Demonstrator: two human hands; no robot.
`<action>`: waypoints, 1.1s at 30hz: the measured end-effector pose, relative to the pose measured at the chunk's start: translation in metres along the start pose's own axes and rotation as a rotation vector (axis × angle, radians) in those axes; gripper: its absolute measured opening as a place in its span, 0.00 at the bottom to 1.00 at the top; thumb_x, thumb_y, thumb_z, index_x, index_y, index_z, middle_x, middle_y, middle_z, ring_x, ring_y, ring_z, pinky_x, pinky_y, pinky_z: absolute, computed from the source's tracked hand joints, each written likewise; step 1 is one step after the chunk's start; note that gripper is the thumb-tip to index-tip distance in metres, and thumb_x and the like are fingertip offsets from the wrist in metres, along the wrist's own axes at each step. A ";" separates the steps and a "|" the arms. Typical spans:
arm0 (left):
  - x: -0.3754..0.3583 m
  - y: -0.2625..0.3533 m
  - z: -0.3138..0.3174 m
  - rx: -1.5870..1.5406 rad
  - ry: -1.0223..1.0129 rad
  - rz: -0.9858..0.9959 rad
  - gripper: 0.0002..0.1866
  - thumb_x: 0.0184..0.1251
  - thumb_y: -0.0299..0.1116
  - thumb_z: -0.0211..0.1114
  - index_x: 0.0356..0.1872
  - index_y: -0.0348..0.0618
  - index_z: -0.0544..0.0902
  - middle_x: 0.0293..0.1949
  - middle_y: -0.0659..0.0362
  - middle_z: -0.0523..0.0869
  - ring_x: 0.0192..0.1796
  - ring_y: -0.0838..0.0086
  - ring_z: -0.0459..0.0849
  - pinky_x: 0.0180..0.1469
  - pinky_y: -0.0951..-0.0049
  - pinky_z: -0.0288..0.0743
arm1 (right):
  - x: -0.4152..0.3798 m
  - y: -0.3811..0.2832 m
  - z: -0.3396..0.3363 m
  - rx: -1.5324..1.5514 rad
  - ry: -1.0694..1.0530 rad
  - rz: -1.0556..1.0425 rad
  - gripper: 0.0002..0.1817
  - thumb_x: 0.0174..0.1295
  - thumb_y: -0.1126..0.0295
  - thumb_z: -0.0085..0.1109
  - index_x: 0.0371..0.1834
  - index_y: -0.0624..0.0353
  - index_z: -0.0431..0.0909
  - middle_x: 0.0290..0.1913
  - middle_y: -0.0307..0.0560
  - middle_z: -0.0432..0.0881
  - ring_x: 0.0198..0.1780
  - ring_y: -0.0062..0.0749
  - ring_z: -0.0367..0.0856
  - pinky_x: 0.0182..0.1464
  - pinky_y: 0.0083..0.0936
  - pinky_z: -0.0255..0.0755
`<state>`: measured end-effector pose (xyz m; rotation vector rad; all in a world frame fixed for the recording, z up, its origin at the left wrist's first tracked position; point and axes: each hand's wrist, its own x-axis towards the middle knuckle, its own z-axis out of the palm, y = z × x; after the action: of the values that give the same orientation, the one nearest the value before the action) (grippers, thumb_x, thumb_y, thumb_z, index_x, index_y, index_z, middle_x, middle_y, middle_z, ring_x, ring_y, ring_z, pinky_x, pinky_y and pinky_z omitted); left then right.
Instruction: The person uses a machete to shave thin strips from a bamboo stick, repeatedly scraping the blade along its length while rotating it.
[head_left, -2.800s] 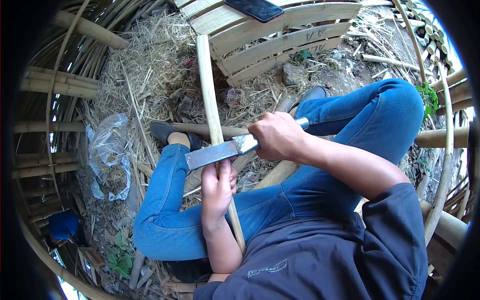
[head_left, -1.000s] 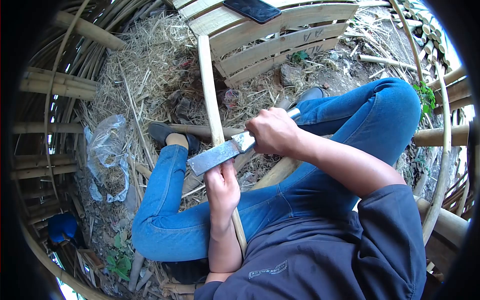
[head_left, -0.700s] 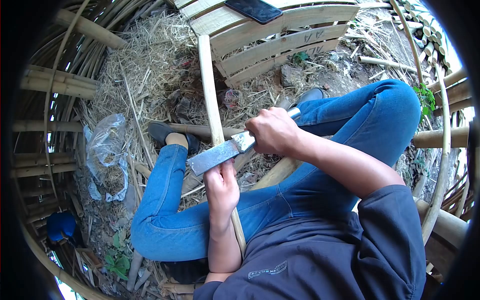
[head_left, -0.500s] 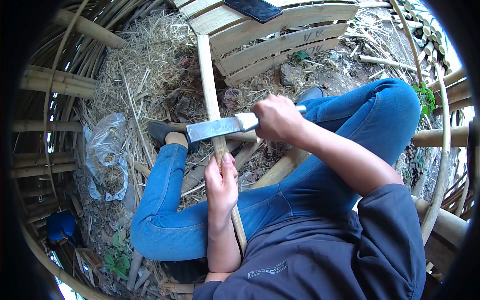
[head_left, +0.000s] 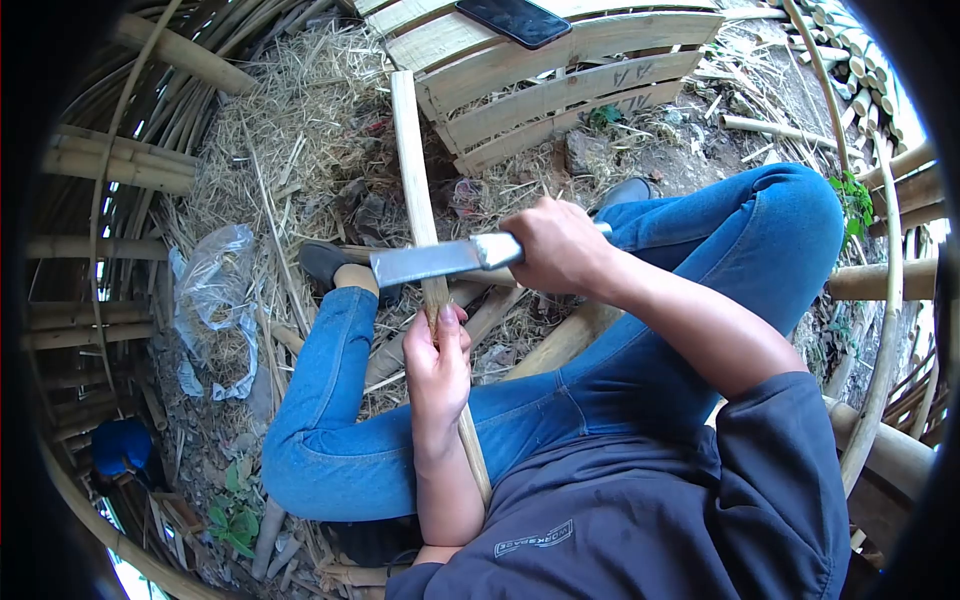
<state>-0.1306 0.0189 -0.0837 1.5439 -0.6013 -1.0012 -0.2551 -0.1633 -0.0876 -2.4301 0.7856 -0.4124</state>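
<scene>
My left hand (head_left: 438,365) is wrapped round a long pale bamboo strip (head_left: 414,165), thumb along its face. The strip slants from the wooden crate down past my left forearm to my lap. In my right hand (head_left: 560,245) is a broad-bladed knife (head_left: 425,262), gripped by its handle, with pale wrapping where the blade begins. Its square-ended blade lies across the strip, just above my left fingers, and overlaps it in this view.
A slatted wooden crate (head_left: 560,85) with a phone (head_left: 515,22) on top stands ahead. Straw and shavings (head_left: 290,130) cover the ground. A clear plastic bag (head_left: 215,300) lies at left. Bamboo poles (head_left: 865,75) are piled at far right. My bent legs (head_left: 330,400) frame the work.
The knife blade has tilted slightly and stays across the strip. My left hand and the strip have shifted a little to the left.
</scene>
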 end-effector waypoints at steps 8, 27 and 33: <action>0.003 -0.015 0.007 0.081 0.030 0.105 0.13 0.81 0.34 0.58 0.57 0.36 0.79 0.26 0.71 0.73 0.24 0.89 0.67 0.25 0.83 0.60 | -0.005 0.001 0.010 -0.121 -0.065 -0.059 0.10 0.38 0.66 0.69 0.22 0.59 0.83 0.22 0.58 0.83 0.29 0.57 0.85 0.36 0.47 0.80; -0.006 0.005 0.015 -0.096 -0.102 -0.099 0.14 0.82 0.46 0.56 0.41 0.46 0.73 0.20 0.73 0.63 0.17 0.92 0.55 0.17 0.85 0.44 | 0.017 0.028 -0.023 -0.109 0.184 0.197 0.09 0.45 0.69 0.64 0.27 0.61 0.86 0.28 0.63 0.85 0.34 0.59 0.87 0.44 0.47 0.82; -0.006 0.013 0.009 -0.135 -0.120 -0.099 0.15 0.83 0.47 0.55 0.42 0.46 0.74 0.20 0.73 0.62 0.17 0.92 0.55 0.18 0.85 0.44 | 0.021 0.030 -0.047 0.221 0.242 0.327 0.16 0.61 0.60 0.66 0.28 0.65 0.82 0.21 0.55 0.81 0.24 0.43 0.82 0.35 0.39 0.76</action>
<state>-0.1394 0.0166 -0.0699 1.4124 -0.5332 -1.1925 -0.2727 -0.2151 -0.0651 -2.0251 1.1543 -0.6339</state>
